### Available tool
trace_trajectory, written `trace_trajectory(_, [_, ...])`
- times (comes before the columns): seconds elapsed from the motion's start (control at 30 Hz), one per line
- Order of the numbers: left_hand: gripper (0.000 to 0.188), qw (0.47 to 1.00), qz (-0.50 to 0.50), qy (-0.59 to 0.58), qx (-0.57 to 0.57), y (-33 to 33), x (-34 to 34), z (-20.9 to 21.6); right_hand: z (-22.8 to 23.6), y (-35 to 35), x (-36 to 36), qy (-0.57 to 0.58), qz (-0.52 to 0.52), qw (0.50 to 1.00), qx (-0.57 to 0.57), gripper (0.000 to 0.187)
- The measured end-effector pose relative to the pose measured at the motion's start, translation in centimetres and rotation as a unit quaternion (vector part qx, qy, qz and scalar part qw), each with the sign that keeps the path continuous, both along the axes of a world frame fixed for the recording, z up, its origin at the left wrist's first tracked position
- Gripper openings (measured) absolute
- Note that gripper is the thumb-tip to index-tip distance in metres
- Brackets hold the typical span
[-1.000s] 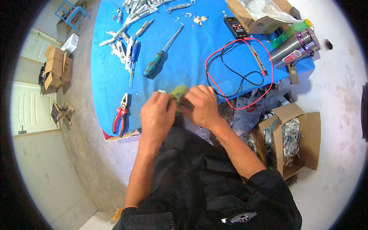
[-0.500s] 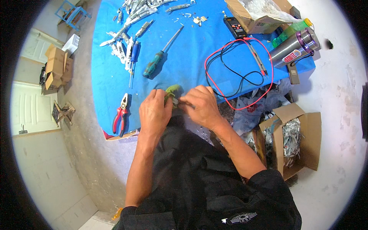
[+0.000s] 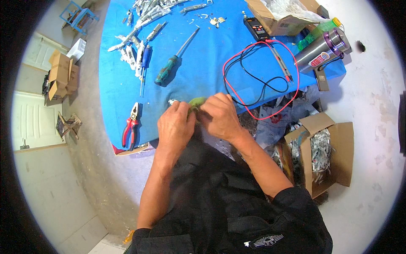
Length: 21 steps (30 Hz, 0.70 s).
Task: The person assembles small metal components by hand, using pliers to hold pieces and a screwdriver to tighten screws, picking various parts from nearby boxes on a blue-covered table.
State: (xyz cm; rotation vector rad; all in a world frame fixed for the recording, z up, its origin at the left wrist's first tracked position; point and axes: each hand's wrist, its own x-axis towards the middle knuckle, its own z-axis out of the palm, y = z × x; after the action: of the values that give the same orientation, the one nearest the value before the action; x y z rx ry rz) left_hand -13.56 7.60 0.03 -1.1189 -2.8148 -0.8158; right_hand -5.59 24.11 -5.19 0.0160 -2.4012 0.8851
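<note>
A soft green piece that looks like a crumpled cloth (image 3: 196,102) sits between my two hands at the near edge of the blue-covered table. My left hand (image 3: 174,125) is closed, its fingertips pressed together on the cloth's left end. A small white bit (image 3: 171,101) sticks out past those fingers; what it belongs to is hidden. Gripping the cloth's right end, my right hand (image 3: 220,116) has its fingers curled with the knuckles up. Left of my hands lie red-handled pliers (image 3: 130,127). Beyond them are a teal-handled screwdriver (image 3: 168,70) and a thin blue-handled screwdriver (image 3: 145,59).
A pile of slim white-and-grey parts (image 3: 146,19) covers the far left of the table (image 3: 203,59). Right are a multimeter (image 3: 256,28) with looped leads, a steel flask (image 3: 323,51) and a carton (image 3: 283,25). An open carton of scraps (image 3: 342,156) stands below the right edge.
The green cloth now stretches sideways between my hands rather than standing up by the left fingers. My left hand has turned and shifted slightly right, and the white bit shows on its left side.
</note>
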Motion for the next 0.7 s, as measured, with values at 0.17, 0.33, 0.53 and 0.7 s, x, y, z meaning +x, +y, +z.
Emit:
trace_trajectory(0.17, [0.015, 0.999, 0.025, 0.035, -0.025, -0.7, -2.6, -0.4, -0.2, -0.2, -0.1, 0.011, -0.004, 1.000, -0.011, 0.012])
trace_trajectory(0.33, [0.013, 0.995, 0.062, 0.075, -0.021, -1.2, -3.6, -0.4, 0.0, -0.2, -0.1, 0.028, -0.006, 1.000, -0.002, 0.010])
trace_trajectory(0.53, [0.011, 1.000, -0.019, 0.004, 0.014, 0.1, -0.4, 0.8, -0.4, 0.1, 0.0, 0.009, -0.002, 1.000, 0.026, 0.012])
trace_trajectory(0.7, [0.012, 1.000, -0.016, 0.024, -0.007, -0.1, -0.6, -0.4, -0.5, -0.1, -0.1, 0.029, -0.003, 1.000, 0.011, 0.014])
